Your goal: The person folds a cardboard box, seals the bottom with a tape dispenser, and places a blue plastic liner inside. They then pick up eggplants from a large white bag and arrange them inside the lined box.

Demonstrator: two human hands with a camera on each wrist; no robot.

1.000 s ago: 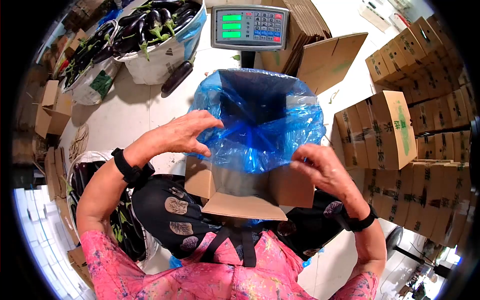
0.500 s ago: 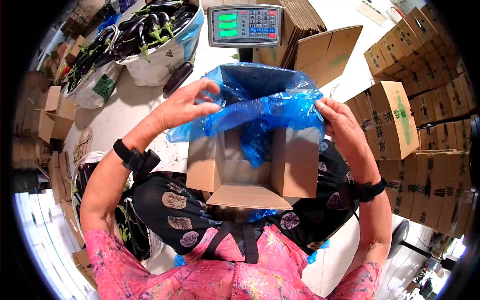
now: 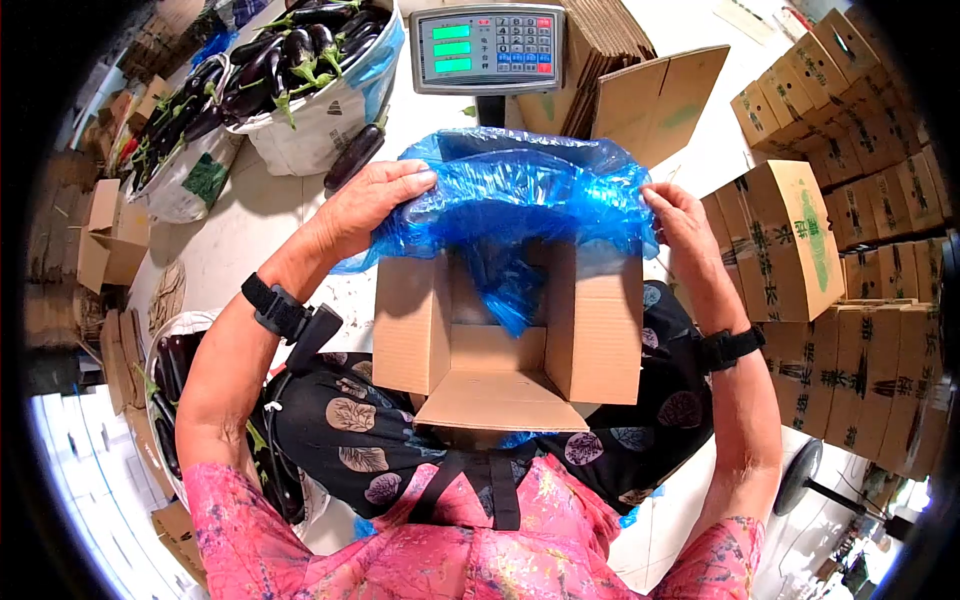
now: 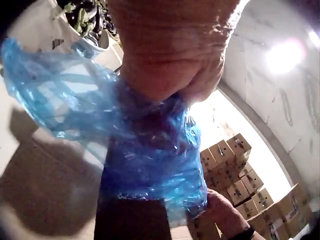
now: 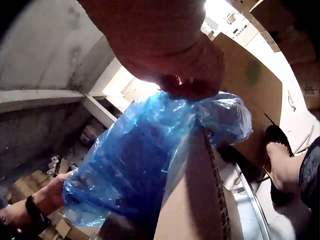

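Observation:
An open cardboard box (image 3: 410, 320) stands between the person's knees, its near flap folded outward. A thin blue plastic bag (image 3: 510, 195) is bunched across the far half of the box, with one loose tail hanging down inside. At the far left corner my left hand (image 3: 375, 205) grips the gathered film; in the left wrist view the film spreads out below that hand (image 4: 170, 65). Opposite, my right hand (image 3: 685, 230) pinches the bag's edge between thumb and fingers. The right wrist view has the film draped over the box wall (image 5: 195, 185) beneath the right hand (image 5: 190, 70).
Beyond the box stands a scale display (image 3: 487, 50) with green screens. Sacks of eggplants (image 3: 300, 140) are at the upper left, one loose eggplant (image 3: 355, 158) beside them. Flattened cartons (image 3: 605, 60) lean behind; stacked boxes (image 3: 850, 370) fill the right side.
The bag's near side has been pulled back from the front of the box toward the far edge, baring the box's inside. The left hand has closed on the film; the right has moved up and outward.

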